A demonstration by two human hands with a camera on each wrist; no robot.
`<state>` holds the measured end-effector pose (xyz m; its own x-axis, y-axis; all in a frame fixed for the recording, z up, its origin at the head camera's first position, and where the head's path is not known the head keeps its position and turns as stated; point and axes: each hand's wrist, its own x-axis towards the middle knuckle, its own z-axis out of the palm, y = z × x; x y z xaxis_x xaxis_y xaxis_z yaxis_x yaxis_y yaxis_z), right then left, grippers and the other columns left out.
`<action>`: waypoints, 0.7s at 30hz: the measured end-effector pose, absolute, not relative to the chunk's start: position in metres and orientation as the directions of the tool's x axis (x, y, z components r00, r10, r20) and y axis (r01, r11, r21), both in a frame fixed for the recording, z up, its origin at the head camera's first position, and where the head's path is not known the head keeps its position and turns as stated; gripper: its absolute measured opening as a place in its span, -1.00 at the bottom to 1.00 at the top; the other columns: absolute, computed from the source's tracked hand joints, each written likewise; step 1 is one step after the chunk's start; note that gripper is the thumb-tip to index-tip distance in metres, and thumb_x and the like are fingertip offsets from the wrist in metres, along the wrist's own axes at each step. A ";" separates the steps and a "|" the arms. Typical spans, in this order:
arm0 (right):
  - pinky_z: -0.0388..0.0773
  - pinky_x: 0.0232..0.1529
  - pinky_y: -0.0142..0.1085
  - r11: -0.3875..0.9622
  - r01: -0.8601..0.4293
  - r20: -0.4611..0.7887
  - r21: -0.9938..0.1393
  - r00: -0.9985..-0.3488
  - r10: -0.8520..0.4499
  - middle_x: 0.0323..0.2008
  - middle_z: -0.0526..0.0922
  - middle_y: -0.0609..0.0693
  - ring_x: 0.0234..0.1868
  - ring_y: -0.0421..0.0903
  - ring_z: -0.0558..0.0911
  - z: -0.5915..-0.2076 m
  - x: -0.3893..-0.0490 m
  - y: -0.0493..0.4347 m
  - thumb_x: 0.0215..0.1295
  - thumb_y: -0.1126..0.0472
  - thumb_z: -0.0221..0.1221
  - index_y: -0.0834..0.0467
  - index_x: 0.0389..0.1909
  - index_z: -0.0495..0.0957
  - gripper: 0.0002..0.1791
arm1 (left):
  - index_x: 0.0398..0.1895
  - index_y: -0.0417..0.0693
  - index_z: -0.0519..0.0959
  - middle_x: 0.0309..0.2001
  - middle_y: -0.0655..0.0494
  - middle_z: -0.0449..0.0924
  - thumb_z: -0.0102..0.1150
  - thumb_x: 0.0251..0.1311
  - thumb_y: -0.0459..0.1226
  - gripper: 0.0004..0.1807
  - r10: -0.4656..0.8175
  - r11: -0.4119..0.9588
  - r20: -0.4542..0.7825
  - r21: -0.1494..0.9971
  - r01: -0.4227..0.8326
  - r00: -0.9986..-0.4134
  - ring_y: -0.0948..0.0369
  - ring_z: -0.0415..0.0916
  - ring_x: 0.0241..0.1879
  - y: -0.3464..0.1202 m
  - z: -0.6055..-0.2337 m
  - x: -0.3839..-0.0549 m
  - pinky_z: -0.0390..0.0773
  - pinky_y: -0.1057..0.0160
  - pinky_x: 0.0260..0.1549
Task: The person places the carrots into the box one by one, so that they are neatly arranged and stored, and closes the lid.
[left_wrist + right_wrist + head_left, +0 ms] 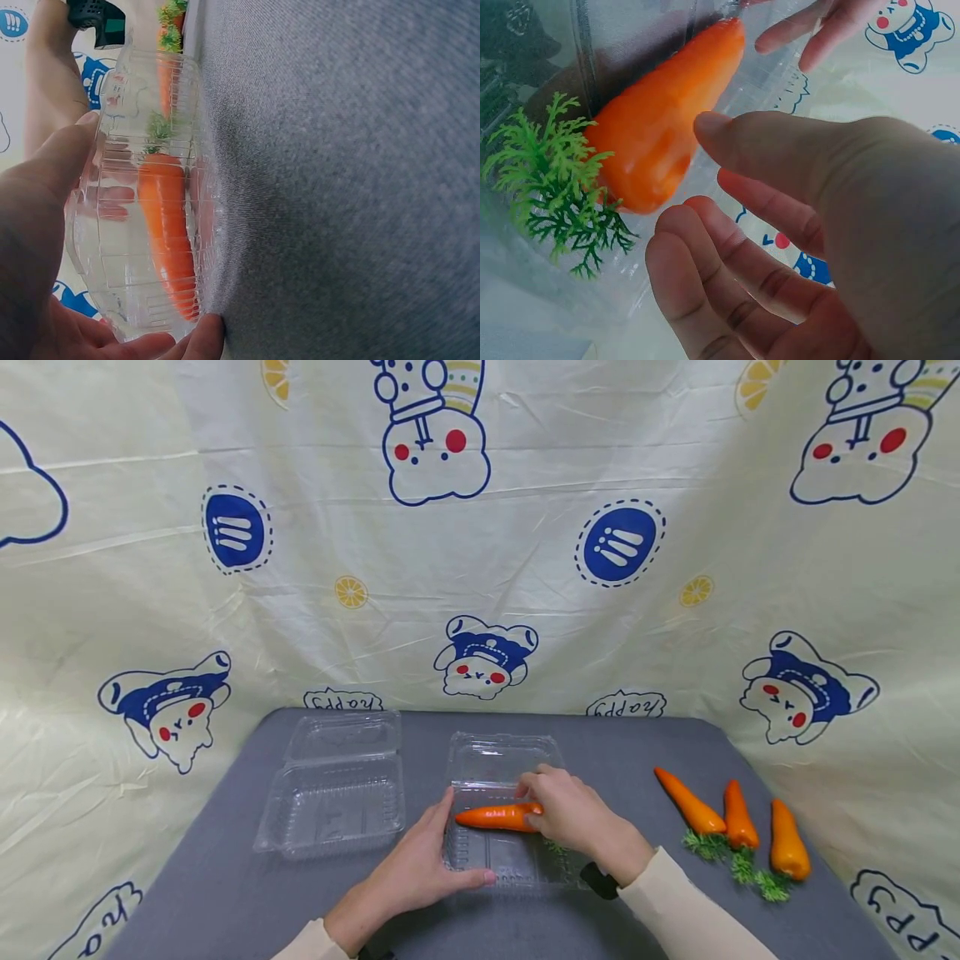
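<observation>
A clear plastic clamshell container point(510, 864) lies unfolded on the table, its lid point(502, 756) laid back. Inside its tray is an orange carrot point(491, 817), tip to the left, with green leafy tops point(551, 176) at its thick end. My left hand point(423, 864) rests against the container's near left corner, thumb along the front edge and fingers at the left side. Over the thick end of the carrot is my right hand point(573, 810). The right wrist view shows its thumb and fingertips apart, close beside the carrot, with nothing pinched between them.
Another clear clamshell container point(337, 806) lies unfolded on the left of the grey table point(247, 893). To the right are three more carrots point(738, 818) with green tops. A patterned white cloth point(540, 568) hangs behind the table.
</observation>
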<state>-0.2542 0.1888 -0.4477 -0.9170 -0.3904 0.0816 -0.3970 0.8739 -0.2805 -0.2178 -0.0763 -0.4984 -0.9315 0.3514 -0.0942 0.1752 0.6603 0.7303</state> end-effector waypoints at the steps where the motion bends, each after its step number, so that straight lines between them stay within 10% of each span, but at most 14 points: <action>1: 0.87 -0.11 -0.10 0.875 -0.393 0.084 -0.284 -0.919 -0.385 -0.06 0.80 0.10 -0.14 -0.06 0.73 -0.447 -0.253 0.190 0.39 0.33 0.63 0.13 0.03 0.85 -0.74 | 0.99 -0.02 -0.06 0.86 -0.26 0.21 0.71 0.15 0.38 0.57 0.351 0.661 -0.095 0.729 0.175 -0.932 -0.29 0.43 0.71 -0.076 -0.498 -0.218 0.52 -0.50 0.60; 21: 0.81 -0.19 -0.15 0.900 -0.329 0.166 -0.285 -0.942 -0.292 0.00 0.80 -0.01 -0.13 -0.10 0.74 -0.436 -0.244 0.218 0.47 0.19 0.60 0.00 0.09 0.86 -0.75 | 0.99 0.02 -0.07 0.87 -0.27 0.19 0.70 0.15 0.39 0.56 0.336 0.670 -0.112 0.726 0.153 -0.935 -0.29 0.40 0.72 -0.075 -0.499 -0.217 0.48 -0.52 0.62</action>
<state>-0.2441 0.2176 -0.4362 -0.9419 -0.2918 0.1665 -0.3292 0.9001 -0.2854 -0.2169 -0.0751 -0.4988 -0.9353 0.3356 -0.1120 0.1534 0.6700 0.7263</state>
